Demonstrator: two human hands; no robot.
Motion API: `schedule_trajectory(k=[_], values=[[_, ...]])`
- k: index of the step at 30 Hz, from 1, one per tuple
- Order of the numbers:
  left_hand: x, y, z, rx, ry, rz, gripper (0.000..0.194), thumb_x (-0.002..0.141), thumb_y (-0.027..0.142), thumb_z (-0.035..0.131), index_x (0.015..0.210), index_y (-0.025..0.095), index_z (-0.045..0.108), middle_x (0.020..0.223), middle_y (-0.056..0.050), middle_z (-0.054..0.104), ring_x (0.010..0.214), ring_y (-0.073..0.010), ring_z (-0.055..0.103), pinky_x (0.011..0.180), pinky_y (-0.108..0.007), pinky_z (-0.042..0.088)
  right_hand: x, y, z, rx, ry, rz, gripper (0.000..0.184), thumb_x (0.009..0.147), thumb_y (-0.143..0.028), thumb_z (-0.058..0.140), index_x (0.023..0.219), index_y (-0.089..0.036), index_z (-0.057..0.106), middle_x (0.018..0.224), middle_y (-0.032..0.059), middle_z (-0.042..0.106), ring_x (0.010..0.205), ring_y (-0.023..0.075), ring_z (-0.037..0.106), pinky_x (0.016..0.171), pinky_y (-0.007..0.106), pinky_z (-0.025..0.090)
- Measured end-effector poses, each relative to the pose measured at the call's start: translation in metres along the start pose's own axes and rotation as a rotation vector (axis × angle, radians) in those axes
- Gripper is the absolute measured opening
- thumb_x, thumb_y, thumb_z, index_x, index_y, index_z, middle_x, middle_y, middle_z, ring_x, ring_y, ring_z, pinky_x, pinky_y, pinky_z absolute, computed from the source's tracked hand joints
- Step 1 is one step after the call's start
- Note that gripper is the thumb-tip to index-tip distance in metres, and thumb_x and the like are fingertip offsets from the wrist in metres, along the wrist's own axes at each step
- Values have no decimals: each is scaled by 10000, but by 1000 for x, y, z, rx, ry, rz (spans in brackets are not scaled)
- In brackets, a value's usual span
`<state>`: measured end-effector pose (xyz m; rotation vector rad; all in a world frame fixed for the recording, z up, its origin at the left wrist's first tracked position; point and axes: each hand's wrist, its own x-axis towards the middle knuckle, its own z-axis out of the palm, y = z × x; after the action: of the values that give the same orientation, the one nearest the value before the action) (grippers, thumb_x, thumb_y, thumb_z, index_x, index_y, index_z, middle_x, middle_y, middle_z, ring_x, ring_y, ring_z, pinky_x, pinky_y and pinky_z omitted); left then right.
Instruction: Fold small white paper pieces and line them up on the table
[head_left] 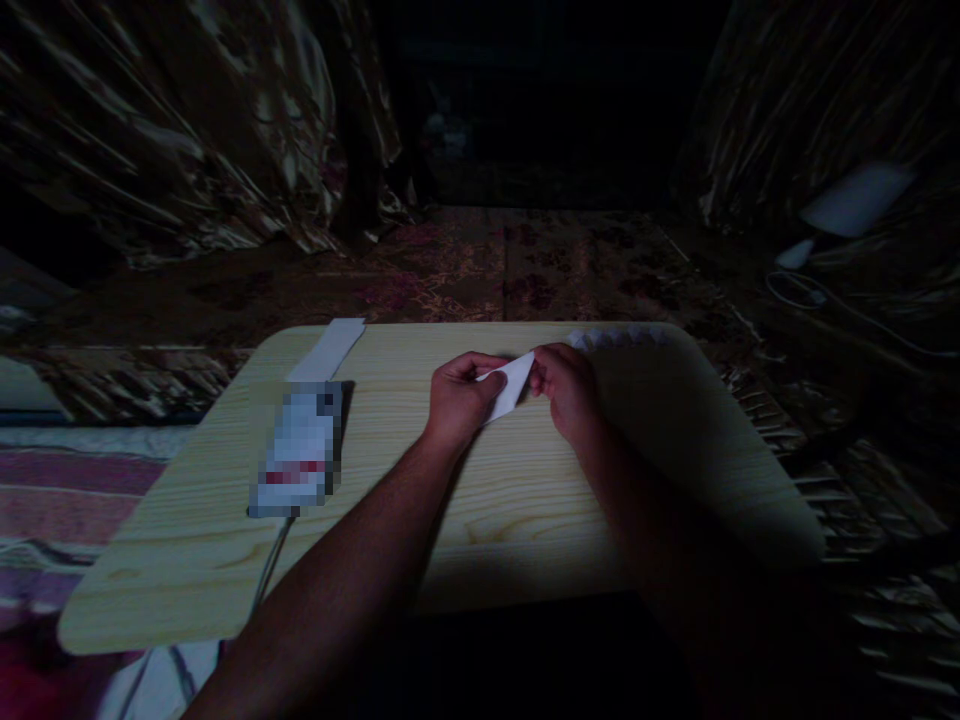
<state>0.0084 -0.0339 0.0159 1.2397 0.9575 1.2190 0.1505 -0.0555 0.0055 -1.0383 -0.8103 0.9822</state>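
A small folded piece of white paper (510, 387) is held between both hands above the middle of a light wooden table (525, 500). My left hand (459, 400) pinches its left end, fingers curled. My right hand (568, 388) pinches its upper right end, fingers closed. A row of small white folded paper pieces (619, 338) lies along the far edge of the table, just beyond my right hand.
A strip of white paper (330, 349) lies at the far left edge of the table. A blurred-out flat object (298, 452) lies below it, with a cable running off the near edge. Patterned carpet, draped cloth and white objects with a cord (817, 260) surround the table.
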Motion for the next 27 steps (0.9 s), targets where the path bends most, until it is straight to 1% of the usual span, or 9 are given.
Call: schedule_trajectory(k=[3, 6, 10, 13, 18, 23, 27], values=[[-1, 1, 1, -18, 13, 4, 220, 597, 217, 749, 804, 147, 728, 689, -12, 701, 523, -110, 583, 498, -216, 442, -3, 0, 2, -56, -30, 21, 216, 738, -390, 678, 727, -188, 603, 509, -51, 530, 448, 84, 452, 443, 223, 349], [-2, 1, 1, -14, 11, 0, 229, 592, 222, 754, 806, 146, 728, 689, -15, 700, 523, -110, 582, 498, -218, 442, -3, 0, 2, -91, 13, -38, 200, 748, -356, 666, 677, -188, 585, 490, -53, 524, 439, 78, 447, 455, 222, 346], [-1, 0, 1, -6, -4, -13, 236, 593, 227, 756, 812, 144, 729, 685, -17, 696, 526, -115, 585, 491, -220, 446, 0, 0, 1, -132, 70, -102, 168, 758, -318, 632, 663, -189, 581, 502, -53, 532, 445, 77, 454, 465, 223, 353], [-1, 0, 0, -7, -13, -12, 228, 599, 224, 755, 811, 144, 726, 682, -15, 691, 524, -112, 580, 482, -216, 445, 0, 0, 1, -163, 82, -109, 156, 761, -313, 619, 673, -190, 578, 504, -54, 532, 441, 78, 452, 462, 224, 350], [-1, 1, 0, 8, -12, -22, 230, 590, 220, 757, 803, 140, 725, 675, -14, 682, 516, -104, 568, 473, -208, 435, -3, -2, 2, -204, 49, -89, 156, 768, -341, 619, 731, -193, 585, 491, -61, 524, 439, 85, 457, 464, 225, 355], [-1, 0, 0, 17, -26, -37, 225, 595, 227, 751, 802, 141, 728, 660, -15, 674, 508, -100, 557, 469, -206, 424, -3, -1, 0, -238, 68, -114, 149, 769, -329, 613, 714, -194, 583, 484, -59, 524, 453, 91, 471, 489, 231, 381], [-1, 0, 1, 13, -30, -35, 221, 597, 227, 748, 799, 139, 724, 653, -13, 671, 501, -99, 555, 470, -208, 423, -2, 0, 0, -232, 91, -130, 147, 763, -321, 621, 700, -194, 581, 480, -60, 524, 451, 93, 468, 490, 235, 376]])
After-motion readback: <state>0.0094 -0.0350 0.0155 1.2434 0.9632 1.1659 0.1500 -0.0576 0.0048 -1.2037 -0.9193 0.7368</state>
